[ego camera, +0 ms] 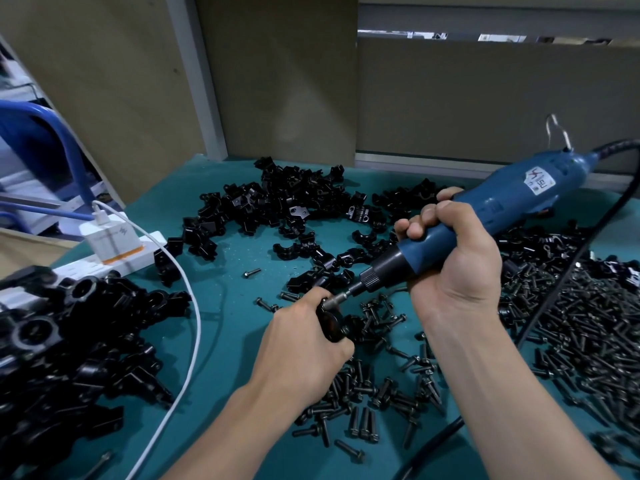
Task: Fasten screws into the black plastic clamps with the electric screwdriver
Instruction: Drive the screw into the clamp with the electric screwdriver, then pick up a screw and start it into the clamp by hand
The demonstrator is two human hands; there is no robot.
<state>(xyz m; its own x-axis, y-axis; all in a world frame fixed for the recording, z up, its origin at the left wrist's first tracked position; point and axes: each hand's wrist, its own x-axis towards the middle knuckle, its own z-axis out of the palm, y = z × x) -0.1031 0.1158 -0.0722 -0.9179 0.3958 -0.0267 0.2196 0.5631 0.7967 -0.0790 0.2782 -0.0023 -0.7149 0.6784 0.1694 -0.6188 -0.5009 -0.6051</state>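
Teal worktop (239, 358) lies bare mostly in a strip between the left-edge heap of clamps (69, 341) and the screws (588, 327) (thick toward the right edge). The blue electric screwdriver (502, 202), clasped in the right grip (453, 261), slants from far right down to near left, bit on the black clamp (334, 325) pinched in the left grip (304, 348) mid-worktop.
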